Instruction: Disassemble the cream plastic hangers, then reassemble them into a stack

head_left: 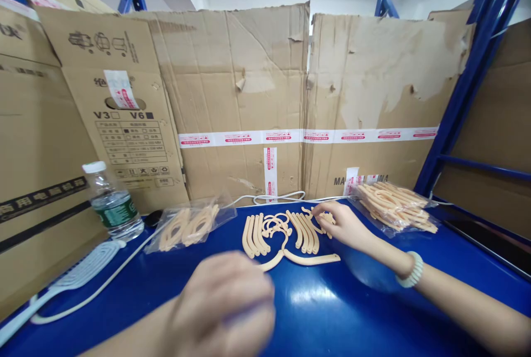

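My left hand (232,302) is raised close to the camera and smeared by motion. Its fingers look curled, but whether anything is in them cannot be seen. Over at the right of the laid-out pieces, my right hand (342,221) has its fingertips bent together among small beige pieces (327,218); what they pinch is hidden. Beige curved strips lie in a left group (255,235) and a right group (305,232), with thin looped pieces (276,224) between them. In front, two curved strips meet end to end, the right one (311,259) extending towards my right hand.
Bagged beige pieces lie at the left (191,227) and right (394,206) on the blue table (315,313). A water bottle (114,205), a pale hairbrush (78,268) and a white cable (108,285) occupy the left side. Cardboard sheets (244,92) stand behind; a dark flat object (489,241) lies right.
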`<state>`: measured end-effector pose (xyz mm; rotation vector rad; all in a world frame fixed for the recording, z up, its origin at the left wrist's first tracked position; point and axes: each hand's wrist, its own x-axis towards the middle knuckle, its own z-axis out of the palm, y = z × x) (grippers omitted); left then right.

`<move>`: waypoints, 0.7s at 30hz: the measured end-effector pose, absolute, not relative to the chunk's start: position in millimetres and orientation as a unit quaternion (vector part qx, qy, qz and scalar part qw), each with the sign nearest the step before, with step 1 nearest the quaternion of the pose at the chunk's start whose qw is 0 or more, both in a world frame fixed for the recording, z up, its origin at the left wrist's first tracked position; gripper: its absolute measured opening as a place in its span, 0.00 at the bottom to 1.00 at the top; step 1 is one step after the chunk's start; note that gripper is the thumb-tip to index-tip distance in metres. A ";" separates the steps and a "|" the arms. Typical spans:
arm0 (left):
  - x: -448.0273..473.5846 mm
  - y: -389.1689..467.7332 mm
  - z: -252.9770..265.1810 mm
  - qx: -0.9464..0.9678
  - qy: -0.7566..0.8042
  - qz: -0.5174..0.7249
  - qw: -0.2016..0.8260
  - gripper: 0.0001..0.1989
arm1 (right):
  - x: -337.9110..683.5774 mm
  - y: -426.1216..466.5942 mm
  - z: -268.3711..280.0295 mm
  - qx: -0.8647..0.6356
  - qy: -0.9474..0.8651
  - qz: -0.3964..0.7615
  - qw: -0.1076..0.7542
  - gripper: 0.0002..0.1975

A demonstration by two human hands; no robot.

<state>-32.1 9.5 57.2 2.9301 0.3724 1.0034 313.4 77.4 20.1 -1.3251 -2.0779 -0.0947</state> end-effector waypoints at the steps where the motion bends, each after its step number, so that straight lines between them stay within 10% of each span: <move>1: -22.2 24.4 56.0 0.940 0.123 0.319 0.009 0.13 | 306.1 80.1 20.1 -0.502 -0.808 -0.025 0.309 0.09; 21: -32.5 112.7 -1.7 0.955 0.203 0.211 0.037 0.09 | 245.5 115.3 13.6 -0.571 -0.798 0.034 0.190 0.15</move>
